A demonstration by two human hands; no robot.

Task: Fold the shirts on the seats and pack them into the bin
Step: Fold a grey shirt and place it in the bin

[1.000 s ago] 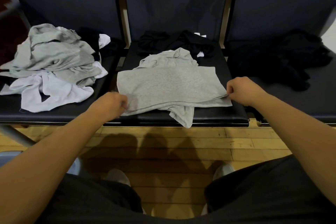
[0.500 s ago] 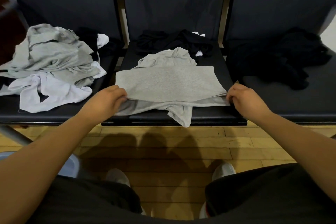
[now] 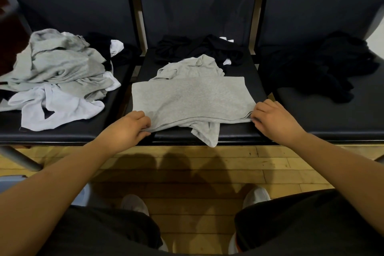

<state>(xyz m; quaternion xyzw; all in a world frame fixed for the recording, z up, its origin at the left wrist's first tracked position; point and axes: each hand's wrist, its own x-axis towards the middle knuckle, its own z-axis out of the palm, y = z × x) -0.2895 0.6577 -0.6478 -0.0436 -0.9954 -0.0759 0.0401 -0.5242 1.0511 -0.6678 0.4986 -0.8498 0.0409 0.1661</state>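
Grey shirt [image 3: 191, 97] lies spread on the mid seat [image 3: 256, 83], 12 o'clock from the person. It's folded over so a doubled edge runs along the near side, w/ a loose tip hanging off the seat front at the shirt's 6 o'clock. L hand [image 3: 126, 129] pinches that edge at the shirt's 8 o'clock corner, fingers curled on the cloth. R hand [image 3: 274, 118] pinches the 4 o'clock corner the same way. Two corner grips prob b/c that keeps the edge taut and square, so the next fold can go over w/o creasing. The flat seat serves as folding board, so the shirt sits at its front, black clothes [image 3: 197, 48] lying behind at 12

Count: 3 seats, 2 hands, 1 shirt in work, 3 unfolded heaps: grey/white heap [image 3: 62, 68] on the L seat [image 3: 62, 137] at 10 o'clock, the black clothes on the mid seat, black heap [image 3: 324, 64] on the R seat [image 3: 322, 118] at 2. Shirts per heap: can't tell, too tangled. Pale blue-grey rim [image 3: 10, 181] at 8 o'clock, low by the L arm, is prob the bin; it's mostly hidden, contents not visible
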